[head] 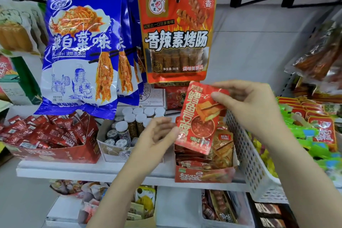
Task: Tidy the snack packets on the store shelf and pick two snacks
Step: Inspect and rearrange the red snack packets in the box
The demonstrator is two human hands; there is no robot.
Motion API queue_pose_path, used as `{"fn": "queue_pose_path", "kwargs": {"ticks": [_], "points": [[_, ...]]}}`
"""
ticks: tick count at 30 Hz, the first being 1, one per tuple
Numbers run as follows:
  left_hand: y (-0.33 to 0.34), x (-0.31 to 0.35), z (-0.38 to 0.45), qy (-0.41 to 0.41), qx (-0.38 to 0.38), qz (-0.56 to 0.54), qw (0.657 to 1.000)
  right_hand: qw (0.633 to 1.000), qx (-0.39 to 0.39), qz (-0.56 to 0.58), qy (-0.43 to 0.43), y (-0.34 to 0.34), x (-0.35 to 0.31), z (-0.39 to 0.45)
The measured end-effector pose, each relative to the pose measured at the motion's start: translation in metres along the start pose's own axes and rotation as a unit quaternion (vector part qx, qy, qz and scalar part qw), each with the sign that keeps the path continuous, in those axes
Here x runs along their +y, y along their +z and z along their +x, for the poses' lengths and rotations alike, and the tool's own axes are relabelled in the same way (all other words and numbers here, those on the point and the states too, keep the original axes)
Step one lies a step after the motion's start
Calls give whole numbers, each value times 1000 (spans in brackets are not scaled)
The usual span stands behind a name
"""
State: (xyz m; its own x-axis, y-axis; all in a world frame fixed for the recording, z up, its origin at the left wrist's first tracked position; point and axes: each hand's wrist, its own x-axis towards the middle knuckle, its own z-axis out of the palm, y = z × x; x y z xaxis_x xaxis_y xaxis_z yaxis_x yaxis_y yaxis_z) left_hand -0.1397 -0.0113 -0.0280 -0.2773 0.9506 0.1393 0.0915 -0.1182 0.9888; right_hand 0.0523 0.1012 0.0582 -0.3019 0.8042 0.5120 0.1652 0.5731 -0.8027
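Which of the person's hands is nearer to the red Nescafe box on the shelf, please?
Left. The left hand hovers right of the Nescafe box, beyond the jars; the right hand is farther right, holding a red packet.

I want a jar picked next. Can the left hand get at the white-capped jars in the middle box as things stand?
Probably yes. The left hand hovers open just right of the white-capped jars, whose tops stand uncovered in their open box; only the right hand pinches the red packet.

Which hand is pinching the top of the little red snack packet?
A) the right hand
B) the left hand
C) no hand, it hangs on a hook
A: the right hand pinches the top edge of the red snack packet between thumb and fingers, while the left hand only touches its lower left edge with loosely spread fingers.
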Motion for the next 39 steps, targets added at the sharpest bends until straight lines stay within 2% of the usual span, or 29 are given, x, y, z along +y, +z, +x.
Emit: {"fn": "queue_pose_path", "kwargs": {"ticks": [3, 8, 15, 17, 20, 22, 25, 28, 31, 34, 36, 39], "points": [[8, 5, -5, -19, -105, -62, 992, 997, -20, 58, 50, 1, -1, -4], [10, 9, -8, -28, -126, -122, 984, 967, -34, 191, 164, 5, 8, -7], [5, 13, -11, -36, -170, -160, 972, 965, -31, 187, 181, 5, 12, -7], [6, 15, -11, -49, -181, -224, 956, 956, -42, 221, 190, 3, 11, -6], [12, 21, -12, -119, -216, -355, 902, 927, -101, 308, 191, 3, 7, -8], [20, 25, -14, -157, -233, -400, 872, 910, -141, 348, 179, 6, 4, -11], [32, 24, -17, -142, -224, -391, 881, 905, -163, 360, 157, 13, 2, -14], [35, 23, -13, -143, -160, -405, 889, 912, -148, 350, 157, 15, 2, -15], [33, 24, -5, -128, -62, -312, 939, 911, -161, 330, 186, 14, 4, -15], [30, 22, -2, -109, 24, -228, 967, 899, -183, 327, 226, 13, 4, -16], [29, 22, -4, -90, 45, -195, 976, 921, -170, 280, 211, 15, 7, -18], [27, 23, -6, -69, 36, -179, 981, 944, -130, 222, 206, 18, 11, -21]]}}
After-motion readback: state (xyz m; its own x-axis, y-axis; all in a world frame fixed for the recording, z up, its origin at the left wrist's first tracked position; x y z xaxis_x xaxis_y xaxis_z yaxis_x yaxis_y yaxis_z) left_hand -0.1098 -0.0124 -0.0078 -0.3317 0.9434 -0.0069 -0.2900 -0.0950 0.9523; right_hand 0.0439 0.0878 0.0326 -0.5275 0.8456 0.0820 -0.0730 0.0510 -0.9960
